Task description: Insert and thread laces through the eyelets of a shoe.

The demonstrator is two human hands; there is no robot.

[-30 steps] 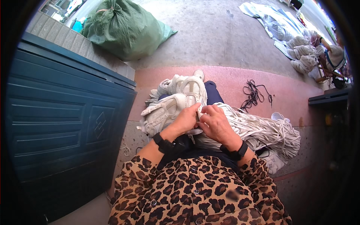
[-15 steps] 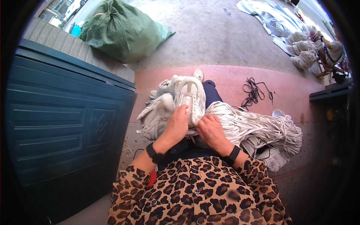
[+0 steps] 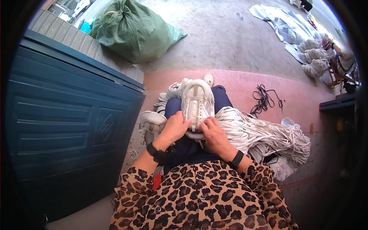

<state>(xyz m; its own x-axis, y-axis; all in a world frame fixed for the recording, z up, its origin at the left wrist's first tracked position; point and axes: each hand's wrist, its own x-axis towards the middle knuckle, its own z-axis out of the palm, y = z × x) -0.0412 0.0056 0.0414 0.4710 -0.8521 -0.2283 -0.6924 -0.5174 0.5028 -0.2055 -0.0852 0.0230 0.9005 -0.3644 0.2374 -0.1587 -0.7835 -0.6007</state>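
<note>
A white sneaker upper [image 3: 198,101] with a mesh toe and rows of eyelets lies on my lap, its toe pointing away from me. My left hand [image 3: 175,126] holds its left edge near the collar, thumb and fingers closed. On the opposite edge my right hand [image 3: 215,134] pinches the upper beside the eyelets. Whether a lace end is between those fingers is too small to tell. By my right thigh lies a thick bundle of white shoelaces [image 3: 264,132]. Another white sneaker upper [image 3: 152,124] rests beside my left hand.
More pale uppers [image 3: 174,91] lie beyond my left knee. Black laces [image 3: 264,99] are tangled on the reddish floor. A dark blue panelled cabinet [image 3: 69,122] stands at left, with a green sack [image 3: 134,32] behind it. Bundled white uppers [image 3: 314,57] are piled far right.
The upper that leaned against the held one has dropped to the left, uncovering my left knee. My left hand has moved from the eyelets to the held upper's left edge. The view has shifted slightly.
</note>
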